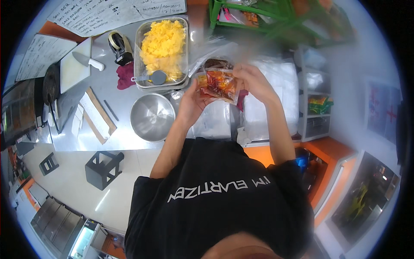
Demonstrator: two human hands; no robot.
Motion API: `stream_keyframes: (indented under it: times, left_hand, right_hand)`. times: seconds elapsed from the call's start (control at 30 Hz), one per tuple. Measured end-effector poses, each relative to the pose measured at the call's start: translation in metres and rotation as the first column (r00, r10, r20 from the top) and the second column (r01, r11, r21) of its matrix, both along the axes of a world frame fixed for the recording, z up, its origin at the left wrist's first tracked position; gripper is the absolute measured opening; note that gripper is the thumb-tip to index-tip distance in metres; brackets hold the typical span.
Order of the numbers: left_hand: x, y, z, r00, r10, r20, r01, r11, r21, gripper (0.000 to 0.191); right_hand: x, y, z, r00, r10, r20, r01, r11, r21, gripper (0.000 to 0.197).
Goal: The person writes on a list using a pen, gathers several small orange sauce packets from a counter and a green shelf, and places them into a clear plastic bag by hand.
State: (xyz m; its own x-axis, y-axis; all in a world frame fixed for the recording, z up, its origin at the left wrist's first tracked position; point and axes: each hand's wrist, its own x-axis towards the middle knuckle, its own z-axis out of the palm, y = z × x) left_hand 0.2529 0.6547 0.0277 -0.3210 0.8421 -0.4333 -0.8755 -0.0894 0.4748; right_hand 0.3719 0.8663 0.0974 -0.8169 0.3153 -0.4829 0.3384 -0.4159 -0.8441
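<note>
A clear plastic bag of red-orange food in sauce (218,83) is held between both hands. My left hand (194,102) grips its left and lower edge, and my right hand (252,77) pinches its upper right side. Behind it lies another clear bag with dark contents (218,63), partly hidden. To the left stands a basket (137,39) of yellow scrambled-looking food (163,45), with a grey measuring scoop (158,77) on it. An empty steel bowl (152,117) sits near my left forearm.
Stacked clear plastic bags (271,97) lie at the right. Leftward are a tape dispenser (120,48), a maroon cloth (125,76), a knife (88,61) on a white cutting board (74,73), and a brown-and-white strip (97,116). A green plastic rack (239,24) stands behind.
</note>
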Motion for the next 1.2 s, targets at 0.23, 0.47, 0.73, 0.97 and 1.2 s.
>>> stream_keyframes:
  times: [0.23, 0.47, 0.73, 0.97, 1.2]
  left_hand:
    - [0.006, 0.002, 0.011, 0.993, -0.112, -0.048, 0.111, 0.994, -0.022, 0.058]
    - [0.010, 0.003, 0.010, 0.958, -0.191, -0.213, 0.172, 0.980, -0.102, 0.058]
    - [0.004, -0.012, 0.000, 0.998, -0.060, -0.018, 0.059, 0.998, -0.037, 0.064]
    - [-0.002, -0.054, -0.009, 0.997, 0.038, -0.071, -0.050, 0.984, -0.171, 0.068]
    - [-0.003, -0.067, -0.011, 0.994, 0.082, -0.067, -0.089, 0.990, -0.111, 0.063]
  right_hand:
    - [0.015, -0.015, -0.029, 0.995, 0.094, -0.044, -0.070, 0.921, 0.383, 0.012]
    - [0.021, -0.020, -0.007, 0.996, 0.053, 0.078, -0.086, 0.851, 0.518, 0.018]
    - [0.034, -0.003, -0.036, 0.982, -0.187, -0.010, 0.174, 0.890, 0.422, 0.018]
    - [-0.004, -0.006, -0.084, 0.995, 0.073, -0.061, 0.051, 0.143, 0.988, 0.018]
    - [-0.058, -0.014, -0.097, 0.920, 0.104, 0.378, -0.373, -0.065, 0.926, 0.026]
